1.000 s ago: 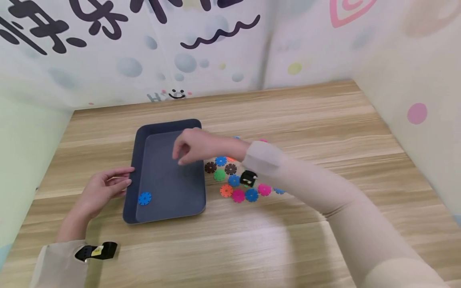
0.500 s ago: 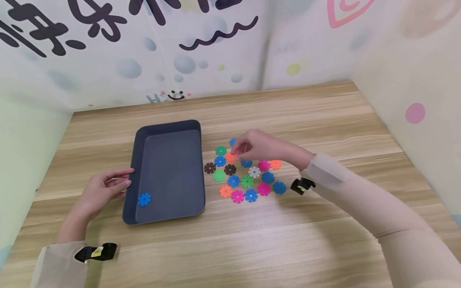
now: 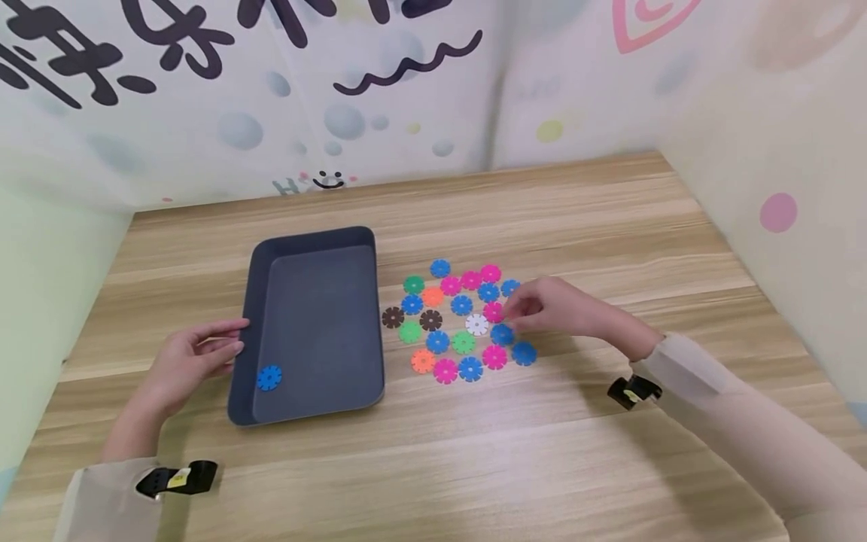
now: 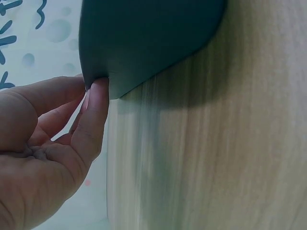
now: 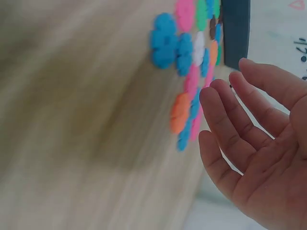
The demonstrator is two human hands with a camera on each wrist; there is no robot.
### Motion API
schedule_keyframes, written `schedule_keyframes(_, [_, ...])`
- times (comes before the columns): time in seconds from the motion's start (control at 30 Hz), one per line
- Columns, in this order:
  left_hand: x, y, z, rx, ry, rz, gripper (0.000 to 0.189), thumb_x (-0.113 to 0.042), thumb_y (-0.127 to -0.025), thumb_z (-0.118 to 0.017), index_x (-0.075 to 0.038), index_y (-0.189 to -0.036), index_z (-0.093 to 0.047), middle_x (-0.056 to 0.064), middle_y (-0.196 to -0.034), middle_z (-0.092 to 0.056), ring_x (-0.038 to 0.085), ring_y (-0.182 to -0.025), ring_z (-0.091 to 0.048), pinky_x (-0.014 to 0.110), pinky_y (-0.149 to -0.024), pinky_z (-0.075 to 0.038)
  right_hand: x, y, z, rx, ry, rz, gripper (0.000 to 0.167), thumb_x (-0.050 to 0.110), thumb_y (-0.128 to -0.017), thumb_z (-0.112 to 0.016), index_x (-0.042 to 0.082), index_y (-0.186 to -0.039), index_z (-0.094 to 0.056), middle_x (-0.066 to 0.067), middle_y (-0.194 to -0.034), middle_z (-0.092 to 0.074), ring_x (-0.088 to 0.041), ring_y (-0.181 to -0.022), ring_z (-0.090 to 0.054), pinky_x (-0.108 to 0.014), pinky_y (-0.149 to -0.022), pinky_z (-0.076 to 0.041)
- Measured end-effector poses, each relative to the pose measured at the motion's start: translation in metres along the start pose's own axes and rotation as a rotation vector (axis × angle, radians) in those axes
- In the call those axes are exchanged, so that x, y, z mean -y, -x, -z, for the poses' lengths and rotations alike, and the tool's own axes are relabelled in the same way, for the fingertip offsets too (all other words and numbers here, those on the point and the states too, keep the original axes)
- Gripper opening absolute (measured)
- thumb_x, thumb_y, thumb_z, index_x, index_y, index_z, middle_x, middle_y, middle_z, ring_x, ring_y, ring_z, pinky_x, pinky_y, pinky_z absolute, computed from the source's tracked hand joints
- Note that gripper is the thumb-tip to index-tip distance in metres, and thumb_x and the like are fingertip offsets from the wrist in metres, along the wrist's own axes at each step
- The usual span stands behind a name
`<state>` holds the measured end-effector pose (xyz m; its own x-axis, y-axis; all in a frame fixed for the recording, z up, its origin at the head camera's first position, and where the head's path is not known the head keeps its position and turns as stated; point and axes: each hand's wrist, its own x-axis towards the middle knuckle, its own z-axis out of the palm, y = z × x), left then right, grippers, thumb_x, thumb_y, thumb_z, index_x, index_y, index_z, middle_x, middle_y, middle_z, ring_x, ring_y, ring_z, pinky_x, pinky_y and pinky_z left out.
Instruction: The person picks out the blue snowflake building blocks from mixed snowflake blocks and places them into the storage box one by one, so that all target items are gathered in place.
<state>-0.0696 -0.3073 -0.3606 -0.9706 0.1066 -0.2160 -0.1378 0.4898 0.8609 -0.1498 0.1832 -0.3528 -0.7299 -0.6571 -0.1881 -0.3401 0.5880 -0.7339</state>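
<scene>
My left hand (image 3: pixel 196 360) pinches the left wall of a dark blue-grey tray (image 3: pixel 325 324); in the left wrist view, thumb and fingers meet at the tray's edge (image 4: pixel 124 57). Inside the tray, near its front left corner, lies one blue notched building disc (image 3: pixel 269 378). Low over the right side of a spread of coloured discs hovers my right hand (image 3: pixel 558 310), its fingertips close to a pink disc (image 3: pixel 494 312) and a blue disc (image 3: pixel 503 334). Its fingers are loosely bent and apart, holding nothing. An orange disc (image 5: pixel 180 113) appears near them in the right wrist view.
Several flat discs lie on the wooden table right of the tray, among them a white disc (image 3: pixel 477 324), a brown disc (image 3: pixel 393 318) and a green disc (image 3: pixel 414 284). A patterned wall (image 3: pixel 433 98) rises along the table's back edge.
My right hand has moved from over the tray, across the discs, to their right side. My left hand has stayed at the tray's wall. The blue disc lies in the tray throughout.
</scene>
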Motion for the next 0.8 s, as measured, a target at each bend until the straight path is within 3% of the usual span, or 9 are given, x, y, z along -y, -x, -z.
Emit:
schedule_keyframes(0.37, [-0.002, 0.000, 0.000, 0.001, 0.012, -0.002, 0.044, -0.017, -0.092, -0.057, 0.003, -0.130, -0.047, -0.011, -0.099, -0.057, 0.000, -0.084, -0.058, 0.020, -0.069, -0.052, -0.025, 0.029, -0.011, -0.025, -0.071, -0.080, 0.014, 0.010, -0.081, -0.070, 0.003, -0.094, -0.069, 0.000, -0.081, -0.063, -0.015, -0.075, -0.057, -0.024, -0.069, -0.051])
schedule_keyframes(0.8, [0.000, -0.001, 0.000, 0.006, 0.033, -0.006, 0.041, -0.015, -0.091, -0.058, -0.001, -0.129, -0.049, -0.011, -0.099, -0.058, 0.001, -0.084, -0.059, 0.020, -0.068, -0.052, -0.021, 0.033, -0.030, -0.109, -0.035, -0.122, 0.026, 0.012, -0.073, -0.077, 0.006, -0.097, -0.068, -0.002, -0.090, -0.057, -0.018, -0.081, -0.052, -0.027, -0.072, -0.050])
